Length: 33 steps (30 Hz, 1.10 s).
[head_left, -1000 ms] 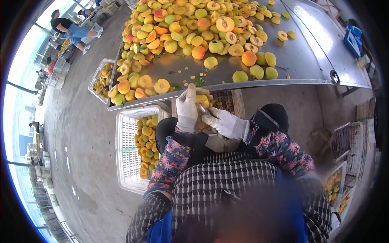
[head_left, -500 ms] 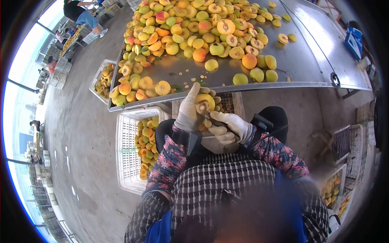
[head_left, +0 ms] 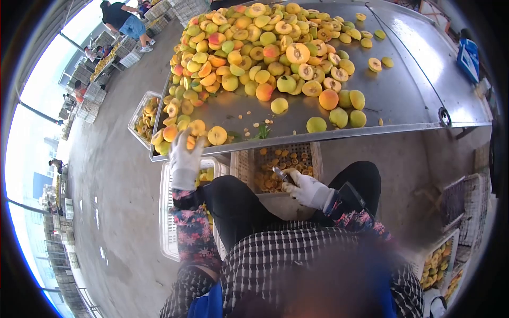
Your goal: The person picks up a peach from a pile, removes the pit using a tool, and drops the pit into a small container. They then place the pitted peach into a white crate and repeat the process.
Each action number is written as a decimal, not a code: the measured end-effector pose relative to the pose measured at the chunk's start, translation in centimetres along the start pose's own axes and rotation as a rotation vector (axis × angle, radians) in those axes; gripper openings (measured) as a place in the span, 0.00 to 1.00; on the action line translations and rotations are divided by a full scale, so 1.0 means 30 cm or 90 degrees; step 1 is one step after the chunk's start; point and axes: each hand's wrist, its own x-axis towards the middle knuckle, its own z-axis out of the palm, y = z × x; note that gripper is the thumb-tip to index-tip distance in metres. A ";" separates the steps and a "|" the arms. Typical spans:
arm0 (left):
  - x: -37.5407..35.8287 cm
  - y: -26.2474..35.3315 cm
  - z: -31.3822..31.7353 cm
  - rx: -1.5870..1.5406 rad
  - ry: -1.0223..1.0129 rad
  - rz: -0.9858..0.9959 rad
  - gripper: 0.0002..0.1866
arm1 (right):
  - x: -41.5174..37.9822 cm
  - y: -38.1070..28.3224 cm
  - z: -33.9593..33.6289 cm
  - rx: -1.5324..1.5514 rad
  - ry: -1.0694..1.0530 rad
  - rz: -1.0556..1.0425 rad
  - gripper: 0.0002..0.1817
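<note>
My left hand (head_left: 185, 161), in a whitish glove, reaches to the near left corner of the metal table (head_left: 339, 130). Its thumb and fingers are round an orange-yellow peach half (head_left: 191, 142), partly hidden by them. Beside it lie other cut peach halves, one with its cut face up (head_left: 217, 135). In my gloved right hand (head_left: 307, 190) is a short metal pitting tool (head_left: 279, 173), its tip pointing up and left. That hand hangs over my lap, in front of a crate (head_left: 243, 165) under the table edge, which holds small orange-brown pieces.
A big heap of peaches (head_left: 249, 58), whole and halved, covers the table's left and middle. A white crate (head_left: 168, 228) with fruit stands left of my knee, another crate (head_left: 139, 124) beyond the table's left end. Fruit crates (head_left: 437, 259) stand at right. People work in the background.
My left hand has left the cut peach it held before my lap and moved left to the table corner. My right hand, still with the tool, has drawn slightly down and apart.
</note>
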 end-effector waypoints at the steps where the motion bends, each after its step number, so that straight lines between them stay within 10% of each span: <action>1: 0.037 0.068 0.021 -0.065 -0.044 0.026 0.24 | -0.006 -0.008 0.000 0.028 0.010 -0.017 0.22; 11: 0.239 0.447 0.592 -0.055 -0.287 0.281 0.24 | -0.012 0.003 -0.022 0.171 0.007 -0.011 0.19; 15: 0.291 0.460 0.571 -0.070 -0.531 0.123 0.26 | -0.018 0.021 -0.014 0.213 0.027 -0.035 0.19; 22: 0.168 0.348 0.337 -1.272 -0.620 -0.404 0.27 | -0.029 -0.031 -0.022 0.271 0.153 -0.116 0.16; 24: 0.087 0.392 0.224 -1.339 -0.496 -0.474 0.24 | 0.034 0.005 0.000 0.175 0.264 -0.291 0.15; 33: -0.102 0.465 0.132 -1.253 -0.211 -0.460 0.24 | 0.055 -0.246 -0.021 -0.154 0.352 -0.321 0.21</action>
